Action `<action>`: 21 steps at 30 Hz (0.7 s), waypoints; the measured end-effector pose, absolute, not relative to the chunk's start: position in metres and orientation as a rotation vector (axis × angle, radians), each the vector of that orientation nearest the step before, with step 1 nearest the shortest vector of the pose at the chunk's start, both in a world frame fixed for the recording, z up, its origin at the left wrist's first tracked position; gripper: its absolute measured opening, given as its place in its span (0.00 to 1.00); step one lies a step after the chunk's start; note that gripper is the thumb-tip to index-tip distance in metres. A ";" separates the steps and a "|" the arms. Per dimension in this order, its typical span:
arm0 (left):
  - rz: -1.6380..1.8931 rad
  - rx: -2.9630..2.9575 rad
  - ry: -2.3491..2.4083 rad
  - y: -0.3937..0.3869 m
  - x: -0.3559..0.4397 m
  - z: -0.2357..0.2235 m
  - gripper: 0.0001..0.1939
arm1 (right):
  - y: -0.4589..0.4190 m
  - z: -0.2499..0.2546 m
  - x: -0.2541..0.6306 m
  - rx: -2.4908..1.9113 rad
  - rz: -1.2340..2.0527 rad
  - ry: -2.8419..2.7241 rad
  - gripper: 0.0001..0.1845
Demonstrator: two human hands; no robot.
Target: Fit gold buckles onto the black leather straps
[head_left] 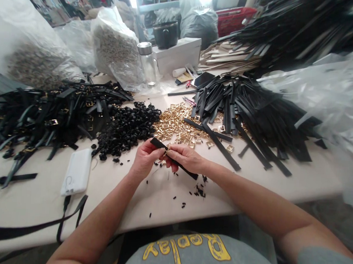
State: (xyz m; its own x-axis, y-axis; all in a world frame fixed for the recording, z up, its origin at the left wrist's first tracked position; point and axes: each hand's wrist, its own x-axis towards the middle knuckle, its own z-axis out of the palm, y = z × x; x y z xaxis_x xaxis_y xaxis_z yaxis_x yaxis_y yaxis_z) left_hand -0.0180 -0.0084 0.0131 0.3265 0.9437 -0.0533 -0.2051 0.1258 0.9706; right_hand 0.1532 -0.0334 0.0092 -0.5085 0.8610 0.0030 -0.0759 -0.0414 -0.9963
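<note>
Over the middle of the table, both hands hold one black strap [186,171] that slants down to the right. My left hand [144,160] is closed round its upper end. My right hand [185,156] pinches it near the middle, where a small gold-coloured piece shows between the fingertips; most of that piece is hidden. Just beyond the hands lies a heap of gold buckles [174,122]. Left of it is a pile of small black loops [129,123]. Several loose black straps [223,150] lie to the right, some across the buckles.
Buckled straps [53,113] are piled at left, plain straps [254,112] at right. A white power bank [76,172] with a cable lies near the front left. Behind stand a glass bottle [147,65], a white box [180,55] and filled plastic bags [114,42]. Black scraps [199,192] dot the front.
</note>
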 end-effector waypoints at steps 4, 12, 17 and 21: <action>1.059 1.139 0.925 -0.009 -0.014 0.011 0.13 | -0.034 0.017 0.155 -0.988 1.451 -1.617 0.15; 1.189 1.375 1.073 -0.014 -0.014 0.005 0.14 | -0.034 0.025 0.156 -1.280 0.911 -1.804 0.13; 1.270 1.713 1.131 -0.016 -0.020 0.002 0.09 | -0.034 0.026 0.154 -1.356 0.787 -1.833 0.15; 1.223 1.521 1.074 -0.018 -0.017 0.009 0.10 | -0.034 0.030 0.155 -1.355 0.807 -1.876 0.15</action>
State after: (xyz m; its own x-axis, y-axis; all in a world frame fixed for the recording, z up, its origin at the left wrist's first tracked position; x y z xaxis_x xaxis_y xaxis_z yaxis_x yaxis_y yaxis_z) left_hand -0.0169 -0.0179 0.0095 0.1406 0.9649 0.2216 0.0951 -0.2360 0.9671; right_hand 0.1554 -0.0345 0.0301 -0.2296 0.9591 0.1654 0.5398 0.2669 -0.7984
